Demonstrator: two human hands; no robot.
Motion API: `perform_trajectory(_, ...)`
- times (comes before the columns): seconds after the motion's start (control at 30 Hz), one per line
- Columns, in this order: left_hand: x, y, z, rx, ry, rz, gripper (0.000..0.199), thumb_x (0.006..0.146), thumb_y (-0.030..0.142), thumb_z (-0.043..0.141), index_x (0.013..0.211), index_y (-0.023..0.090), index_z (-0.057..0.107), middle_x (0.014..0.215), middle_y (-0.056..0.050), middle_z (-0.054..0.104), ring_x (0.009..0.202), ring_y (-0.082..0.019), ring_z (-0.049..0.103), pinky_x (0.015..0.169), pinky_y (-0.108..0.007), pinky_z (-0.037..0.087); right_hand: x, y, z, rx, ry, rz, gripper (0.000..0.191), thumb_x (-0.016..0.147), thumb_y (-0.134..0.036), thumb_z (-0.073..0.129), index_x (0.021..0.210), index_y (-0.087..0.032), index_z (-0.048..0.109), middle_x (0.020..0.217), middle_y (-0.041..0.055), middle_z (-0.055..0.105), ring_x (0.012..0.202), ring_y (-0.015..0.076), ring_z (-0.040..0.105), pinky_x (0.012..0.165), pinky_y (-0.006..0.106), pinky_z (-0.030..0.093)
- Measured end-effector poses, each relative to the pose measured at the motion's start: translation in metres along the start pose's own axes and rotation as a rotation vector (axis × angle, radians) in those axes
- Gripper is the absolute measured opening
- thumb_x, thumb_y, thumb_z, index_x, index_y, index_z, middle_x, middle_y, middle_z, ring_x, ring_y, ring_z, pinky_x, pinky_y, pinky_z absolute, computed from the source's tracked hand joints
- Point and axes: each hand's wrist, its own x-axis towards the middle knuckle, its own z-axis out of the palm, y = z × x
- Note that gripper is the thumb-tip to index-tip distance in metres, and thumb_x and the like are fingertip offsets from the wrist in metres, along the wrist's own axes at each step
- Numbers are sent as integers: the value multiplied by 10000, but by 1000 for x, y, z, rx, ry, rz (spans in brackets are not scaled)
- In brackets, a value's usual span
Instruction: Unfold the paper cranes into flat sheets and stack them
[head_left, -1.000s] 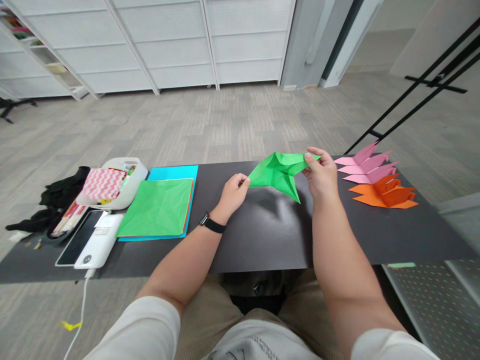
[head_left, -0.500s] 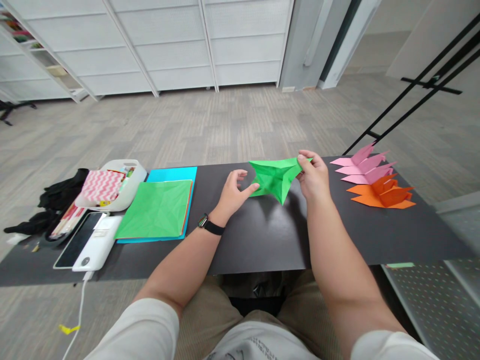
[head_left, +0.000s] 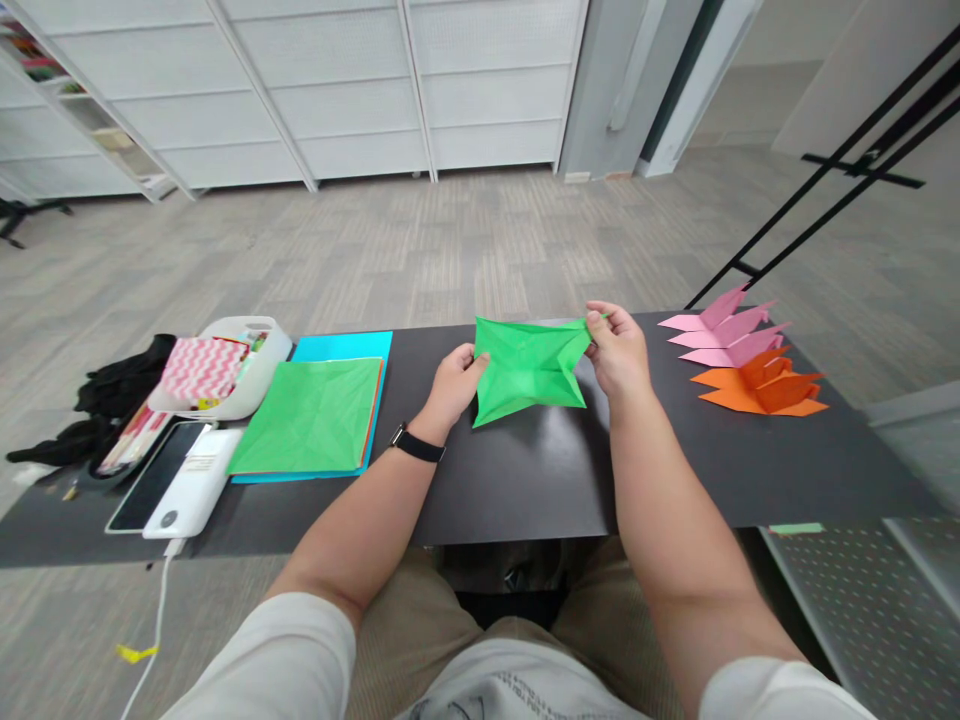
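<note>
A creased sheet of green origami paper is held up above the dark table, partly opened out with its corners pointed. My left hand grips its left edge, the thumb on the near face and the fingers behind. At the upper right corner, my right hand pinches the paper between thumb and fingers. Further left lies a stack of square paper with a green sheet on top and blue sheets beneath.
Pink folded paper figures and orange ones stand on the table's right side. On the left are a white basket, a phone, a white power bank with a cable, and black cloth.
My left hand has closed on the left edge of the green paper. The sheet has opened flatter and shifted left, with my right hand still pinching its corner.
</note>
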Motion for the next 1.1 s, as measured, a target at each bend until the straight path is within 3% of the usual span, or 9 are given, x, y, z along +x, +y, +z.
perform_trajectory(0.1,2,-3,-2,9,35,-22,243,957,452,679,987,211,661,928,-36,757,838,-194,706,809,-327,575,-1,2,3,-70,84,-31,602,720,-695,871,1106,-302,627,781,-55,561,689,155,591,599,275,526)
perform_trajectory(0.2,5,-3,-7,182,194,18,217,967,437,663,947,223,634,903,-19,733,842,-190,674,774,-297,529,-10,-4,10,-230,163,-183,482,833,-695,773,1042,-293,608,898,-14,619,810,181,620,651,287,521)
perform_trajectory(0.33,4,8,-11,404,303,59,196,964,397,669,882,228,617,836,5,689,784,-180,620,732,-289,446,-24,-15,18,-583,-16,-355,394,918,-612,731,770,-260,636,807,18,619,782,208,575,737,353,476)
perform_trajectory(0.5,-4,24,-4,458,310,78,218,974,358,655,823,227,570,753,29,613,707,-160,548,694,-287,386,-36,-9,29,-893,-285,-269,454,845,-615,826,661,-264,604,761,37,617,740,222,543,732,375,424)
perform_trajectory(0.6,-8,26,0,438,292,123,236,985,368,642,820,222,557,751,37,599,684,-143,526,679,-276,376,-41,-1,34,-1108,-282,-210,395,827,-591,846,737,-257,655,874,65,672,811,244,593,721,368,430)
perform_trajectory(0.73,-4,19,-3,340,309,131,244,980,381,665,828,213,572,732,42,578,682,-133,519,660,-256,375,-41,1,33,-1278,-266,-149,193,914,-413,751,831,-240,730,1002,100,738,885,267,663,745,373,457)
perform_trajectory(0.9,11,8,-14,-116,306,-49,227,937,387,738,874,206,616,791,23,666,745,-146,618,722,-249,490,-21,2,16,-1021,-222,-84,265,895,-442,732,727,-244,679,782,37,699,772,232,630,736,358,440)
perform_trajectory(1.03,20,3,-21,-403,262,-234,274,843,362,851,878,189,642,793,-15,723,811,-193,717,838,-329,585,-10,1,2,-519,-208,159,478,763,-664,817,687,-250,592,650,-19,593,632,174,541,630,312,432)
perform_trajectory(1.1,22,2,-23,-463,222,-273,315,806,368,891,912,176,665,836,-41,753,861,-217,747,894,-371,603,-9,-2,-1,-304,-224,274,537,664,-684,889,700,-249,578,667,-27,613,627,159,554,617,298,467)
